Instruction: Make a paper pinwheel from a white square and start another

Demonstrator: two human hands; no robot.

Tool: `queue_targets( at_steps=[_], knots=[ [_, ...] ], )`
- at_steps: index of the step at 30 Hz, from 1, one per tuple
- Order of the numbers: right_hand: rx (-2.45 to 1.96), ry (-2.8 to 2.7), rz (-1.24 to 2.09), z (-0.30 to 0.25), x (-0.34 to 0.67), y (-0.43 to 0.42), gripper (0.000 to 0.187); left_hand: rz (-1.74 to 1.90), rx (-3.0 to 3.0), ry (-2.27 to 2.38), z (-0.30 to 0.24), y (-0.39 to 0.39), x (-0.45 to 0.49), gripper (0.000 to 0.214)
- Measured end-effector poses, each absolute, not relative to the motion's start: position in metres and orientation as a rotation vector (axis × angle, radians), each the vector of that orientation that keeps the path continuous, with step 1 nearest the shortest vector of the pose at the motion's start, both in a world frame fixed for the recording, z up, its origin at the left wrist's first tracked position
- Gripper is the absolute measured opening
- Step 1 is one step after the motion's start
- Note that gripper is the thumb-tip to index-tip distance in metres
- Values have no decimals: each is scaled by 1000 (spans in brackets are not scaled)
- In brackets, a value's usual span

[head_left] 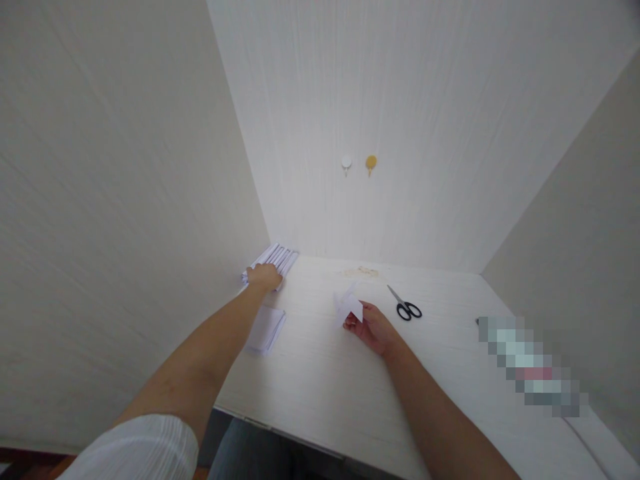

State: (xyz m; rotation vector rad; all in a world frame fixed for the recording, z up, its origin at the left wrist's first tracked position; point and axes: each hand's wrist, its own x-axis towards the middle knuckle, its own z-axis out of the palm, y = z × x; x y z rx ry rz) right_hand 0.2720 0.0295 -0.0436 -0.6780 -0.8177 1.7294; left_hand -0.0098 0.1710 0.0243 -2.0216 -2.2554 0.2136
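Note:
My right hand [373,328] is closed on a folded piece of white paper [349,308], held just above the table with its pointed flaps sticking up. At the back left, my left hand [265,276] reaches to a row of folded white papers [284,257] lying against the wall. Its fingers curl down over the near end of that row; the fingertips are partly hidden. Closer to me, beside my left forearm, lies a small pile of flat white paper [266,329].
Black-handled scissors [409,309] lie right of my right hand, blades partly apart. A blurred-out object [530,367] rests by the right wall. A white hook [347,163] and a yellow hook [371,163] are on the back wall. The white table's front edge [280,432] is near my legs.

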Motion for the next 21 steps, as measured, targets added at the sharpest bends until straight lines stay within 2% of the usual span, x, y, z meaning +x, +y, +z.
queue_targets(
  at_steps=[21],
  knots=[
    [-713,-781,1716,-38,271,28,21,224,-2022,-2218,22,181,-1,39]
  ],
)
